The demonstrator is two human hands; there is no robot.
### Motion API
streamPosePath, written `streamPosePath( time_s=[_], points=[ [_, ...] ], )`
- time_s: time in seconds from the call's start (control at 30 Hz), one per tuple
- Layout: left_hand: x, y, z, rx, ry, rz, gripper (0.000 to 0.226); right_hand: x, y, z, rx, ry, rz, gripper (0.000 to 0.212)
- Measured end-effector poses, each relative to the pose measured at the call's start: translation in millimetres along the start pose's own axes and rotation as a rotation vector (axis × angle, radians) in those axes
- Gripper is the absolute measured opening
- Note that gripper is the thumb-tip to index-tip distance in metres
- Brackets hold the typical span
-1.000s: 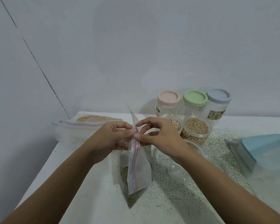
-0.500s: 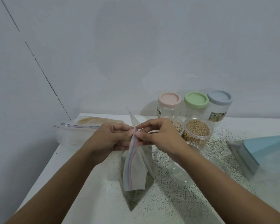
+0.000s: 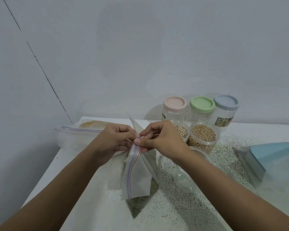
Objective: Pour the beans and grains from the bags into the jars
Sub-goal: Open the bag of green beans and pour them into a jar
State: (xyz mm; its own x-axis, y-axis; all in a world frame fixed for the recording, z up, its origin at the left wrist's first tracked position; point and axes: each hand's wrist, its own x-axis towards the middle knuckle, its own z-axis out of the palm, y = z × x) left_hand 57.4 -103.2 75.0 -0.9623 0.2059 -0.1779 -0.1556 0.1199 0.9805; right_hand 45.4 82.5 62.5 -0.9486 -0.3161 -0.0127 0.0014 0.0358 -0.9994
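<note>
**Head view: zip bag pinched at the seal w/ both hands**

Holding zip bag (image 3: 137, 177) upright near front-centre of table (image 3: 90, 205), lower end down on the speckled top, dark greenish contents at btm. Pinching upper end of its red-blue seal strip (image 3: 132, 165) w/ left hand (image 3: 114, 140) from the left & right hand (image 3: 162, 139) from the right. Thumb + forefinger pressed together on the plastic on each side, tips of the 2 hands almost touching. Remaining fingers curled in. Can't tell if seal is parted at the pinch.

At back-left corner, behind left hand: 2nd zip bag (image 3: 77, 135) lying flat, tan grain at its far end.

Just behind right hand: 2 lidless jars side by side. Mixed-bean jar (image 3: 182, 131) on the left, partly hidden by the hand. Yellow-bean jar (image 3: 203, 137) on the right, nearly full.

Behind those, along wall (image 3: 140, 55): 3 closed jars in a row, L to R: pink-lid jar (image 3: 174, 104), green-lid jar (image 3: 202, 104), blue-lid jar (image 3: 226, 102).

Under right forearm: clear jar (image 3: 187, 177), open, partly hidden, contents unclear.

At far right: blue-lid box (image 3: 273, 155), cut off by frame edge.
</note>
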Motion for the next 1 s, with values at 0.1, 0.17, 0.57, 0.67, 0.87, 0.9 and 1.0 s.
streamPosePath(
  time_s=[0.1,0.17,0.57,0.67,0.87,0.9,1.0],
  points=[
    [0,-3,2,0.131,0.071,0.07,0.012,3,-2,-2,-0.043,-0.036,0.007,0.015],
    [2,-4,1,0.169,0.169,0.122,0.017,6,-3,-5,-0.089,-0.02,0.006,0.012],
    [-18,-23,-68,0.744,0.629,0.456,0.021,10,-11,-34,-0.812,-0.017,-0.166,0.046],
    [-19,-17,-61,0.509,0.379,0.445,0.024,11,-19,-29,-0.788,-0.066,-0.257,0.047],
    [-27,-7,-46,0.38,0.043,0.438,0.016,24,-24,-17,-1.044,-0.078,-0.157,0.025],
    [-28,-5,-46,0.358,0.005,0.421,0.015,27,-22,-15,-1.051,-0.066,-0.114,0.039],
    [-28,-6,-46,0.285,-0.053,0.378,0.019,37,-21,-9,-0.956,0.024,-0.022,0.071]
  ],
)
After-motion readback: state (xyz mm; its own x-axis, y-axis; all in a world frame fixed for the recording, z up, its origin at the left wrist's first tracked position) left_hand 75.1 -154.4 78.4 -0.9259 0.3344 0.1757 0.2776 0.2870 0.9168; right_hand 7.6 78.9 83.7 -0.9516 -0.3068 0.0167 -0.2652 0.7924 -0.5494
